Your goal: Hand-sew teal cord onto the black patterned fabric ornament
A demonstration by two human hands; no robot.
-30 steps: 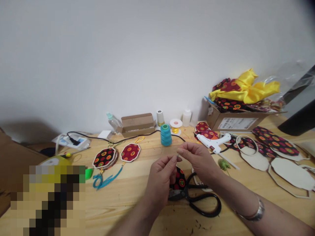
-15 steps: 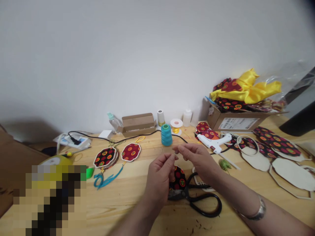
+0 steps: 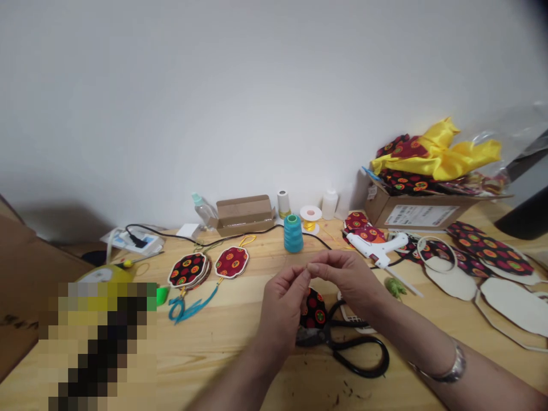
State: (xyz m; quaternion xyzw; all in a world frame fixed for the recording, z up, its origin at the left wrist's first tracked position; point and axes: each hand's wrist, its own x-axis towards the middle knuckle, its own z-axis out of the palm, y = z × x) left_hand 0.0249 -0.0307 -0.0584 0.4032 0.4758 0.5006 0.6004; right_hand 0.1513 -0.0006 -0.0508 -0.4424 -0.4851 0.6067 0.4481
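Observation:
My left hand (image 3: 285, 299) and my right hand (image 3: 349, 282) meet fingertip to fingertip above the table, both pinched closed. Whatever lies between the fingertips is too small to make out. Below them rests a pair of black-handled scissors (image 3: 359, 351), its blades partly behind my left hand. A black patterned fabric piece (image 3: 314, 308) lies under the hands, partly covered. Beside it, a white lattice piece (image 3: 355, 319) shows from beneath my right wrist. Just beyond the hands stands a cone of teal thread (image 3: 293, 234).
Left are a stack of patterned ornaments (image 3: 188, 269) and a red ornament (image 3: 232, 262) with teal tassel. Right lie a white glue gun (image 3: 379, 248) with its cord, a green tassel (image 3: 394, 287) and pale panels (image 3: 514, 302). A fabric-filled carton (image 3: 422, 211) stands behind.
My right hand's fingertips have come left and down to meet those of my left hand; a small gap showed between them before. The whole view has shifted slightly.

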